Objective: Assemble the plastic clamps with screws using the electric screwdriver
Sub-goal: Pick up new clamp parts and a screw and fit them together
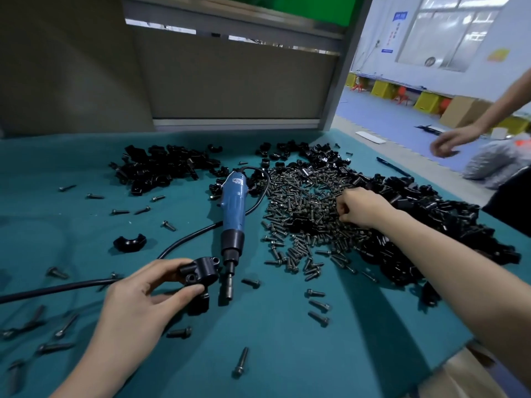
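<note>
My left hand (143, 294) grips a black plastic clamp (199, 272) just above the teal table, thumb and fingers around it. Right beside it lies the blue electric screwdriver (233, 216), bit pointing toward me, its black cable (184, 239) running off to the left. My right hand (360, 206) reaches into the big pile of dark screws (301, 214) with its fingers curled down among them; what they pinch is hidden. A single clamp half (129, 242) lies to the left of the screwdriver.
Heaps of black clamp parts lie at the back left (161, 168) and along the right (431, 222). Loose screws (317, 304) are scattered over the teal mat (287, 354). Another person's hand (448, 143) reaches in at the far right. A grey partition (230, 81) stands behind.
</note>
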`<state>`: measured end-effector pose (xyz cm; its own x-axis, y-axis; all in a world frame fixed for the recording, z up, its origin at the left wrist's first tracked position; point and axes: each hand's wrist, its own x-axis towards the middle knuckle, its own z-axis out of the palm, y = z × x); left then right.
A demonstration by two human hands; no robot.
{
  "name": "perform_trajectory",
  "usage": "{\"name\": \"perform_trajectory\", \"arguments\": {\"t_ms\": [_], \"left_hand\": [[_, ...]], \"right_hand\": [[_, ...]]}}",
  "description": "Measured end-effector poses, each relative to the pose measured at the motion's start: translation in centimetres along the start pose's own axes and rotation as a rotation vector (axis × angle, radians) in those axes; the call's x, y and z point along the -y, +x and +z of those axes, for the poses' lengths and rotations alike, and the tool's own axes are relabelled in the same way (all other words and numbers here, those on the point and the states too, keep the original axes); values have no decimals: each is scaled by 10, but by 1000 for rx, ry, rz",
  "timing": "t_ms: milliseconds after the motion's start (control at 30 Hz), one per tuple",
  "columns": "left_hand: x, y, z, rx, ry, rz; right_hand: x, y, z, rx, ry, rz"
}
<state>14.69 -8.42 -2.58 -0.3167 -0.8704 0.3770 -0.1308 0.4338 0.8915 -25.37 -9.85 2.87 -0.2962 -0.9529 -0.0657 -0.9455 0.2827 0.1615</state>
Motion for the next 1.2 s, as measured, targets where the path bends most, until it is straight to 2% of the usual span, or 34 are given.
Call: {"name": "perform_trajectory", "arguments": {"t_ms": [133,267,433,700,767,867,933,1033,1100,1200], "left_hand": [[2,0,0,3,-12,-4],[3,-1,0,15,-7,5],[3,-2,-1,2,-23,-14],[5,-3,-2,-12,-34,-60],[5,-3,-2,-13,-47,-81],[3,-2,-2,-1,-38,-91],[2,-2,-2,3,-18,-80],[3,-1,-2,-11,10,-60],[4,0,-2,-17,0,-55],[6,2,-2,-16,51,-31]], "right_hand": [[2,0,-1,39,55,-59],[5,-1,3,19,169,-14],[14,3,3,52,114,66],[18,3,-6,151,-12,-6],[15,0,-15,94,16,20],[28,-14,-42,-84,332,7],[67,-39,-60,-143,699,-140],[149,-91,-56,-89,1216,-419],[193,-110,-40,-130,1318,-483],[222,-117,-16,-222,1318,-471]]}}
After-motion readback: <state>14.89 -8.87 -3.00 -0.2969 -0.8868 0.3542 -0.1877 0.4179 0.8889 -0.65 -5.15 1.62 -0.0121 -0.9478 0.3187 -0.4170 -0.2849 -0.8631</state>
